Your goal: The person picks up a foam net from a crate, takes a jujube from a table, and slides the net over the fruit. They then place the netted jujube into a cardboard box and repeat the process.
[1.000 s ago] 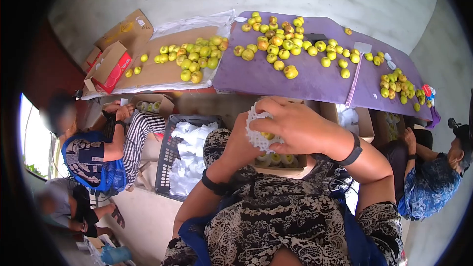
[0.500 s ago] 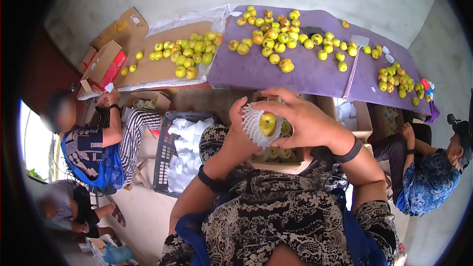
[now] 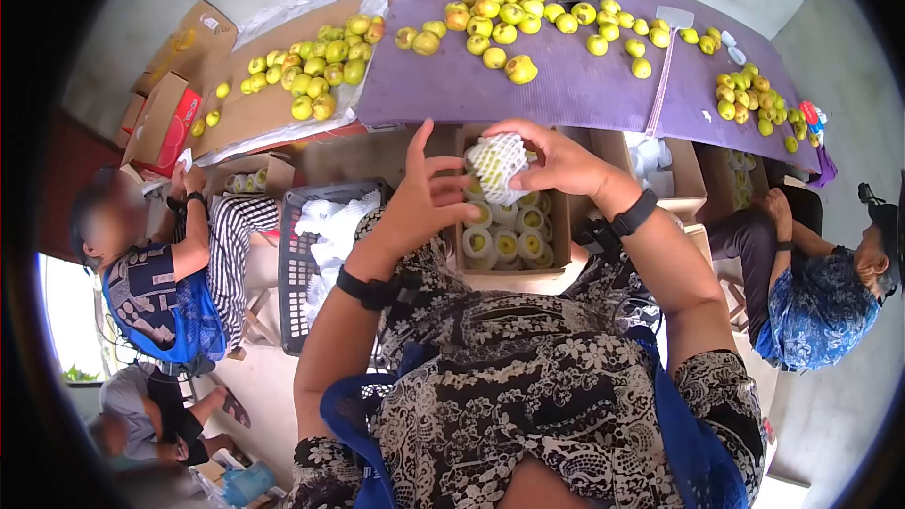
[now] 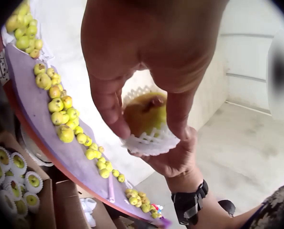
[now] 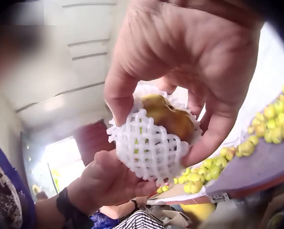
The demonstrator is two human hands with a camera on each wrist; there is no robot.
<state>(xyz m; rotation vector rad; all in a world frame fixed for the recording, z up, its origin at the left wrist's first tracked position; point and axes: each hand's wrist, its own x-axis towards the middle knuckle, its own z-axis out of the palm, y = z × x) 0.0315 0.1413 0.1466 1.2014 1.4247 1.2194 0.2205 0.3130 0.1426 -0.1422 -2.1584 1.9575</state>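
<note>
My right grip (image 3: 556,162) pinches the netted fruit (image 3: 497,166) above the box (image 3: 560,226); my left grip (image 3: 426,200) is spread open beside it. Wrapping looks finished; next I must lower it into a free place.

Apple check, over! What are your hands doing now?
Right hand grips netted apple. Left hand open beside it, fingers spread. Box of wrapped apples below, nothing blocking.

Soft, even daylight fills my view from the head camera, with no hard shadows; a window at the near left glares white. The fisheye lens bends the edges into a black ring. At my wrists, my own fingers loom dark, blurred and backlit against pale walls.
</note>
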